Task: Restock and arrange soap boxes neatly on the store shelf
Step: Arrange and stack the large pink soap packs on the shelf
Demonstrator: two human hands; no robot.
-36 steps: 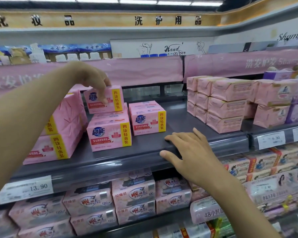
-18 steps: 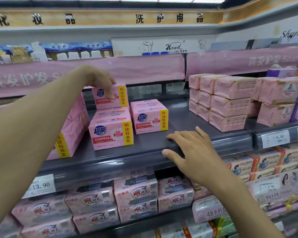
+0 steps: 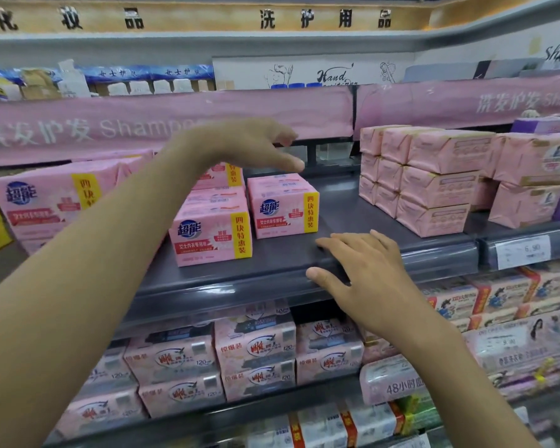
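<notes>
Pink soap boxes with yellow side stripes stand on the grey shelf. One box sits at the front, a second stands right of it, and a third rests on a box behind the front one. My left hand hovers over that stacked box with fingers spread, holding nothing. My right hand lies flat on the shelf's front edge, fingers apart. A larger stack of the same pink boxes fills the left end.
Pink paper-wrapped soap bars are stacked at the right of the same shelf. A pink banner runs above. The shelf below holds rows of pink soap packs. Price tags line the rail.
My left hand has let go of the stacked box and lifted off it, moving right with fingers open. The view has shifted left. My right hand stays on the shelf edge.
</notes>
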